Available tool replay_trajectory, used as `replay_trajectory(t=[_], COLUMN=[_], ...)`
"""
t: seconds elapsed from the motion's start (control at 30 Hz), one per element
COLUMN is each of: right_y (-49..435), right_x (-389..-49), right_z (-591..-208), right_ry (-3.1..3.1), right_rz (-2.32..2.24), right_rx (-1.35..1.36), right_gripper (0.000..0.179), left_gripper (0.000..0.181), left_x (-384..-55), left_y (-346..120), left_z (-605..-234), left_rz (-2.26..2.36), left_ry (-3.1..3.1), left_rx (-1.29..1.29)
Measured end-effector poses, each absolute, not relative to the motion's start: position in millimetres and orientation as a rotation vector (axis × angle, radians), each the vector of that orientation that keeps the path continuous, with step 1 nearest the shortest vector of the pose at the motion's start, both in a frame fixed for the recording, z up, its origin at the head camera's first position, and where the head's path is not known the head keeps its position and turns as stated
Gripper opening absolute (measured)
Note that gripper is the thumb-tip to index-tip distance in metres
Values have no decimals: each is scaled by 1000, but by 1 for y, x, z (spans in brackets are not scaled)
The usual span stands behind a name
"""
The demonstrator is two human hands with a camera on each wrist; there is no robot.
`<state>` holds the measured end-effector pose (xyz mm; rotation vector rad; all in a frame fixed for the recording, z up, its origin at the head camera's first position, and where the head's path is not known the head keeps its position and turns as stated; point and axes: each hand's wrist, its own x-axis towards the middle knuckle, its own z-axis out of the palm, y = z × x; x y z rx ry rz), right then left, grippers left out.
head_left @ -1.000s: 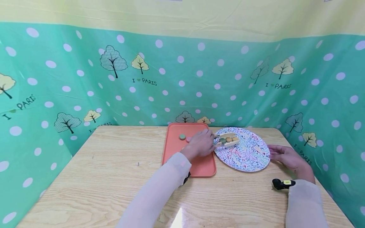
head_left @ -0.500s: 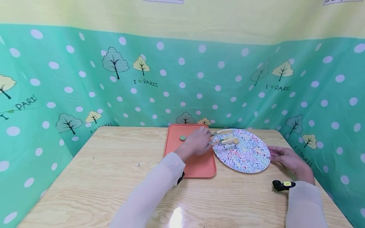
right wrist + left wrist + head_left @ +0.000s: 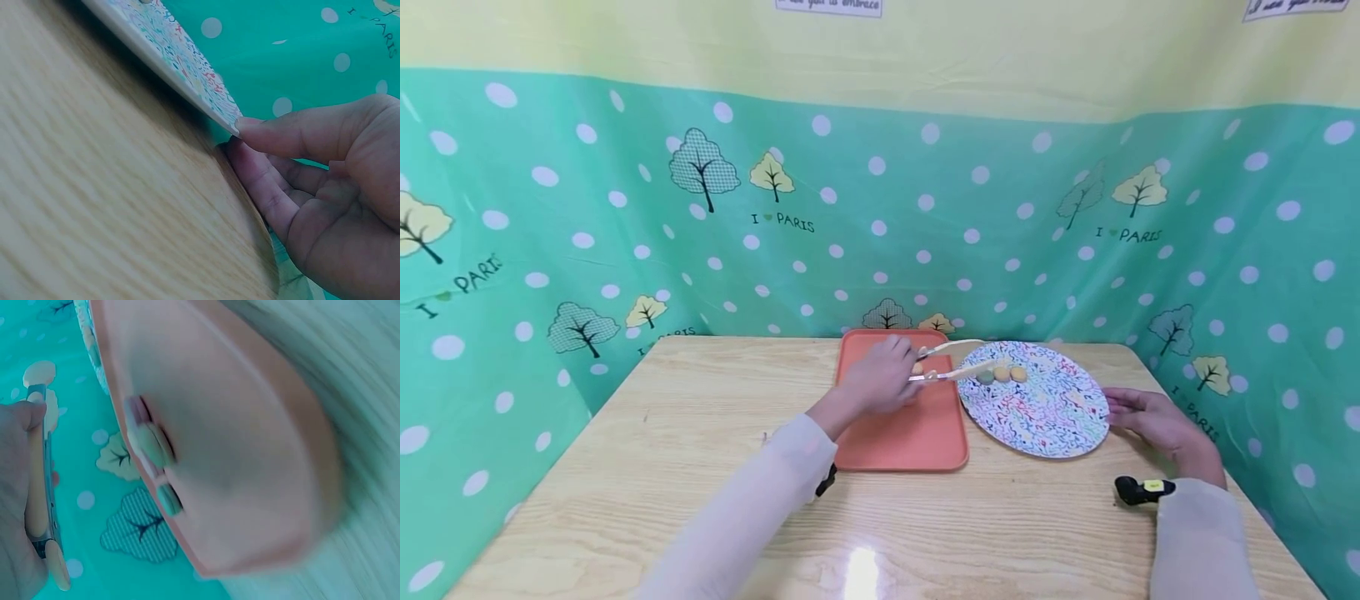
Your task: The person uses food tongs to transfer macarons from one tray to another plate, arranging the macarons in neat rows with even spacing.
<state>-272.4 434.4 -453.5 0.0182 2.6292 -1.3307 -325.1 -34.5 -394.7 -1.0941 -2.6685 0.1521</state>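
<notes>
My left hand grips a pair of tongs above the coral tray. The tongs' pale tips are spread apart and point toward the round patterned plate, with nothing between them. Low on the tray, the left wrist view has a pink macaron, a yellowish macaron and a green macaron. On the plate sit a dark green macaron and two tan macarons in a row. My right hand pinches the plate's right rim, thumb on top and fingers below.
Both tray and plate stand side by side at the back of the wooden table. A dotted green curtain hangs close behind them and along the sides. The table's right edge runs just beyond my right hand.
My left hand has drawn the tongs leftward from over the plate to over the tray. The macarons on the plate stay in their row, and my right hand keeps its place at the rim.
</notes>
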Motion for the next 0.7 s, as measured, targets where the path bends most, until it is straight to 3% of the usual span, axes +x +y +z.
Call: replay_trajectory(t=[0.7], right_y=[432], right_x=[-273], right_z=[-453], right_ry=[2633], right_rz=[-1301], right_rx=[31], right_gripper=[63], left_gripper=[50], left_x=[-290], left_y=[-118], left_z=[-412], left_rz=[171], left_ry=[-2583], left_rx=[-1160])
